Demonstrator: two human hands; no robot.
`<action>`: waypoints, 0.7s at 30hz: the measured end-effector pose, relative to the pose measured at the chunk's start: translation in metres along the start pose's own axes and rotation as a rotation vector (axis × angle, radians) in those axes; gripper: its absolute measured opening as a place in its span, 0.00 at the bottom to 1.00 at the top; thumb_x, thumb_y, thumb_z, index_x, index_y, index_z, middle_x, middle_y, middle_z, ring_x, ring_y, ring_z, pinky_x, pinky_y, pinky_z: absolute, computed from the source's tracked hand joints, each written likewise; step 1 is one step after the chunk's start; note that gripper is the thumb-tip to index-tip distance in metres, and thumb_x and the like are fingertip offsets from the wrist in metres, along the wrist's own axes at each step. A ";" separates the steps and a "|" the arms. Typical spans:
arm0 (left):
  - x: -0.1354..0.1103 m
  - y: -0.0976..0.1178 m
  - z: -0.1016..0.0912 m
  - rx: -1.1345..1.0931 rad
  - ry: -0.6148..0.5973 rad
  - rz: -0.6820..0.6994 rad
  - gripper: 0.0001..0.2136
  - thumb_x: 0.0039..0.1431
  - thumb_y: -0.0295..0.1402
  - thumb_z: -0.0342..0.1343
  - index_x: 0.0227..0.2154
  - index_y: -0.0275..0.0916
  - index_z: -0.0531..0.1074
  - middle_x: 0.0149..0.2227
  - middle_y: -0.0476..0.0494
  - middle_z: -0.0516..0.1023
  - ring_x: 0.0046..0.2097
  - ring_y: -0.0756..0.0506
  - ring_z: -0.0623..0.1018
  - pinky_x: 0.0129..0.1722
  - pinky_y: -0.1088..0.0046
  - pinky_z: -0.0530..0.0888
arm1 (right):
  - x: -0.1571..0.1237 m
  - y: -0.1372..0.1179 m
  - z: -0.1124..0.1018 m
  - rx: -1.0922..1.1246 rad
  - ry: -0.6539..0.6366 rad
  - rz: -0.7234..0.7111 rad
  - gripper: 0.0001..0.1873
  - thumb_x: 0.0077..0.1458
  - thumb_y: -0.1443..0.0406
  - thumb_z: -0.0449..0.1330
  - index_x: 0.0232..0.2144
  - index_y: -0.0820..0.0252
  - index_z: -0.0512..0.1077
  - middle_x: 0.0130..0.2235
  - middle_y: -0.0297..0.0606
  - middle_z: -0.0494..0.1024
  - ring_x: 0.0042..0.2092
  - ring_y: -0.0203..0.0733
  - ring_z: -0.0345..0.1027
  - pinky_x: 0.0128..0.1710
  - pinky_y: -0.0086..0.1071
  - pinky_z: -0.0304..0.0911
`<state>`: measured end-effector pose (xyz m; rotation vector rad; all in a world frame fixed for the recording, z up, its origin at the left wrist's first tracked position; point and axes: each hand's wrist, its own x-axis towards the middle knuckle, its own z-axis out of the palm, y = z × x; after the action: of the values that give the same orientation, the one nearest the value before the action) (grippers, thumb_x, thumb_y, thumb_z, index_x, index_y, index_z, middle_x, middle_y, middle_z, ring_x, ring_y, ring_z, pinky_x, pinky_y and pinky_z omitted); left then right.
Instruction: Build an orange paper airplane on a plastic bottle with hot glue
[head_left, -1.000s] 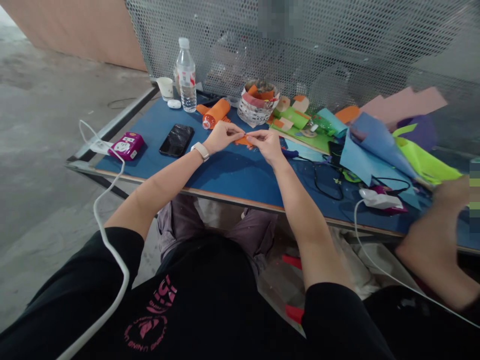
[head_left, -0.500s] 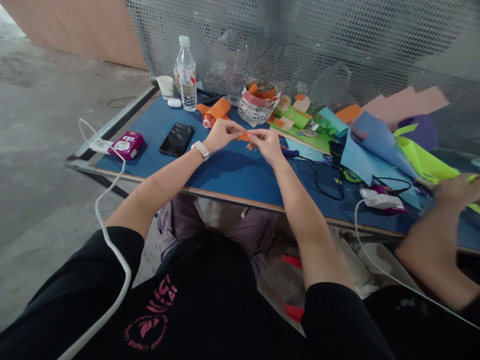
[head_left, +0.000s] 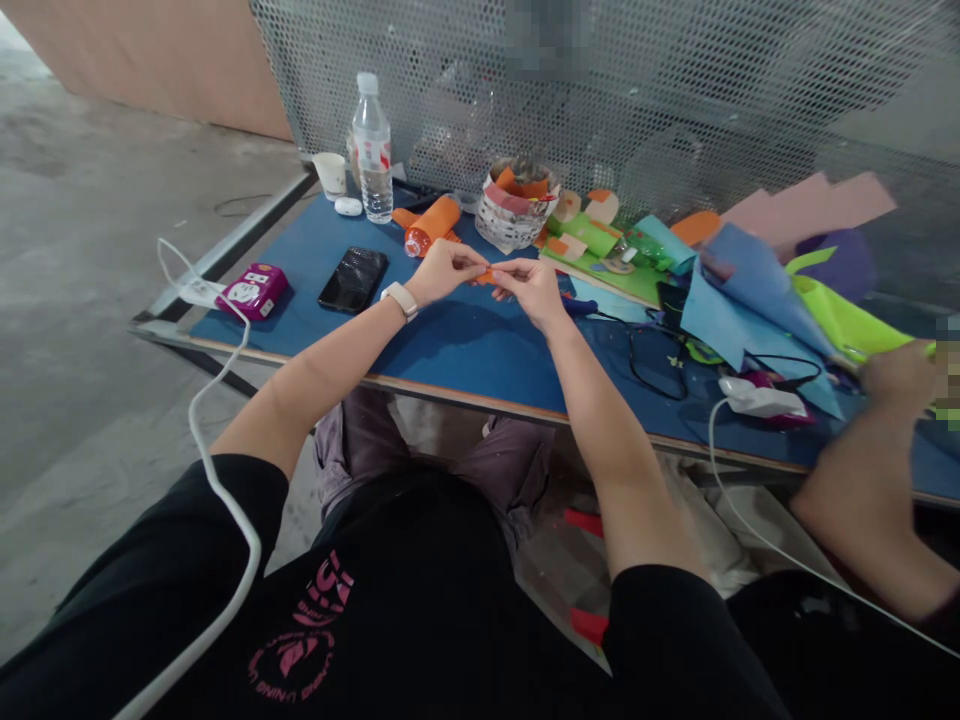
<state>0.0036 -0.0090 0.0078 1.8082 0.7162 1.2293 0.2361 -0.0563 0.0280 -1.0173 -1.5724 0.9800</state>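
Above blue tbl (head_left: 465, 350), both hands (head_left: 445, 274) (head_left: 534, 290) pinch orange pc (head_left: 487, 276).

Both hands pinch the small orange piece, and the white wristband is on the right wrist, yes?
Not quite: the head view shows the white wristband on the left wrist. The left hand and right hand both pinch the small orange piece.

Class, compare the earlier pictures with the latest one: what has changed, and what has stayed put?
Very little: the fingers of the left hand and right hand have shifted slightly on the orange piece; neither let go. The co-worker's hand moved slightly toward the picture's left since the second picture. The bottle, phone and table stayed put.
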 end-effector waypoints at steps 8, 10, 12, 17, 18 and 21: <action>0.001 -0.004 -0.001 -0.046 -0.020 0.040 0.10 0.64 0.34 0.82 0.43 0.35 0.93 0.40 0.36 0.94 0.41 0.44 0.92 0.49 0.65 0.91 | 0.000 -0.002 0.001 -0.025 0.000 -0.014 0.36 0.51 0.30 0.85 0.36 0.52 0.89 0.33 0.40 0.90 0.31 0.45 0.84 0.36 0.39 0.87; 0.000 -0.005 0.000 -0.060 -0.026 0.026 0.10 0.64 0.33 0.82 0.44 0.35 0.92 0.40 0.36 0.94 0.41 0.44 0.93 0.48 0.66 0.91 | 0.000 0.000 0.000 -0.028 0.000 -0.031 0.36 0.50 0.30 0.85 0.36 0.52 0.88 0.32 0.40 0.89 0.31 0.45 0.84 0.36 0.39 0.87; 0.000 -0.005 0.001 -0.072 -0.036 0.009 0.10 0.65 0.33 0.82 0.45 0.34 0.92 0.39 0.36 0.94 0.40 0.44 0.93 0.47 0.66 0.92 | 0.001 0.001 -0.002 -0.018 -0.005 -0.049 0.38 0.48 0.28 0.85 0.35 0.52 0.88 0.31 0.40 0.89 0.30 0.45 0.84 0.35 0.39 0.86; -0.001 -0.003 -0.002 -0.083 -0.060 -0.009 0.13 0.69 0.39 0.82 0.46 0.33 0.91 0.39 0.35 0.94 0.41 0.44 0.94 0.49 0.66 0.93 | 0.003 0.004 -0.004 0.001 -0.027 -0.065 0.40 0.46 0.26 0.84 0.36 0.52 0.89 0.30 0.40 0.88 0.30 0.44 0.83 0.35 0.39 0.86; 0.000 -0.002 -0.003 -0.087 -0.068 -0.007 0.14 0.69 0.40 0.82 0.46 0.34 0.91 0.40 0.35 0.94 0.41 0.44 0.95 0.50 0.66 0.93 | 0.003 0.004 -0.004 0.011 -0.029 -0.076 0.40 0.46 0.26 0.84 0.36 0.52 0.90 0.31 0.40 0.88 0.30 0.43 0.83 0.35 0.38 0.85; 0.000 0.000 -0.006 -0.100 -0.085 -0.006 0.15 0.69 0.41 0.82 0.46 0.34 0.92 0.40 0.35 0.94 0.42 0.43 0.95 0.50 0.67 0.93 | 0.003 0.003 -0.005 0.017 -0.033 -0.091 0.39 0.46 0.27 0.84 0.37 0.53 0.90 0.31 0.41 0.89 0.30 0.43 0.82 0.34 0.37 0.84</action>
<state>-0.0015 -0.0068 0.0087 1.7634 0.6011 1.1566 0.2405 -0.0517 0.0272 -0.9135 -1.6203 0.9505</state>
